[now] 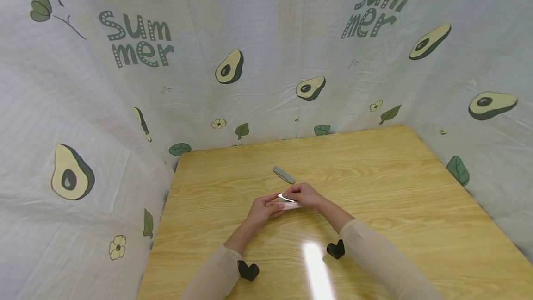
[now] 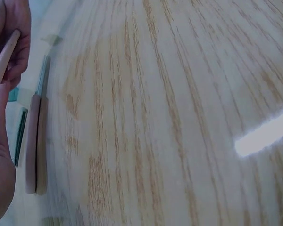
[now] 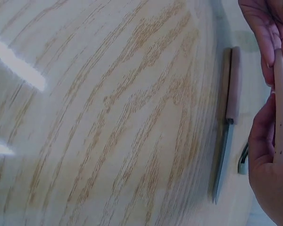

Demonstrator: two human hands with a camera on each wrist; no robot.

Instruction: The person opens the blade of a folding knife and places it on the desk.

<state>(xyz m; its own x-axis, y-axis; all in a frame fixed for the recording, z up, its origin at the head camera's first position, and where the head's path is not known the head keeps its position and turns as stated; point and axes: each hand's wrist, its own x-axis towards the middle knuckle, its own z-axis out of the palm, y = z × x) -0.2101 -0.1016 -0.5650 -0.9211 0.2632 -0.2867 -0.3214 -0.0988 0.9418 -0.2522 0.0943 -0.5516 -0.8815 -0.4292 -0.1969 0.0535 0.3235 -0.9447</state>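
Above the table both hands hold a slim, pale pink and white piece (image 1: 286, 197) between them; its exact kind I cannot tell. My left hand (image 1: 261, 209) pinches one end between thumb and fingers. At the other end, my right hand (image 1: 309, 196) grips it with curled fingers. In the right wrist view the held piece (image 3: 281, 108) shows a pink edge with small dark spots. Below the hands lies a knife (image 2: 32, 141) with a pink handle and a grey-green blade (image 3: 222, 160), the blade pointing right.
Beyond the hands lies a slim grey-green tool (image 1: 284, 174), apparently folded. The glossy wooden table (image 1: 216, 175) carries a bright light reflection near its front. A white curtain (image 1: 266, 22) printed with avocados surrounds the back and sides. Black camera mounts (image 1: 248, 271) sit at the sleeves.
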